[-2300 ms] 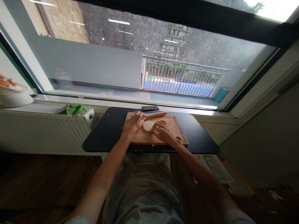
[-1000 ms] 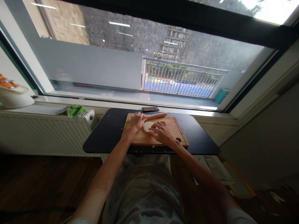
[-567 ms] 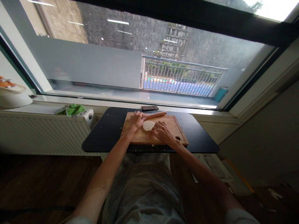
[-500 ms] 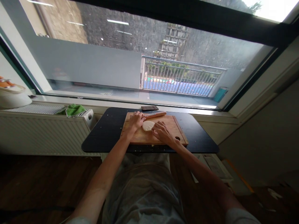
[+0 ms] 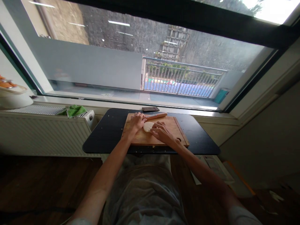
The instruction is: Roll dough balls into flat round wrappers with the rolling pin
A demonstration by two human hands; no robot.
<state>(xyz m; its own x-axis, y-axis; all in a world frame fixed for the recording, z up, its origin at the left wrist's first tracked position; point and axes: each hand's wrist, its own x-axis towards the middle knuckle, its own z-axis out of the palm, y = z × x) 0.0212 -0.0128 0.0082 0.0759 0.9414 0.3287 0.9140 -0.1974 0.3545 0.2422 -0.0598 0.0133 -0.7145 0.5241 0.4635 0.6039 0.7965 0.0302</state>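
Observation:
A pale, flat round of dough lies on the wooden cutting board between my hands. My right hand is closed at its right edge, fingers bent down and gripping the dough; the fingertips are partly hidden. Behind the dough, a wooden rolling pin lies slantwise across the far part of the board. My left hand is curled around the pin's left end, which it covers, with the fingers near the dough's left side.
The board rests on a black table with scattered crumbs. A dark flat phone-like object lies at the far edge by the window. To the left stands a white radiator with a green cloth on top.
My right hand has shifted slightly left over the dough's edge, covering a bit more of it. My left hand and the rolling pin stay about where they were.

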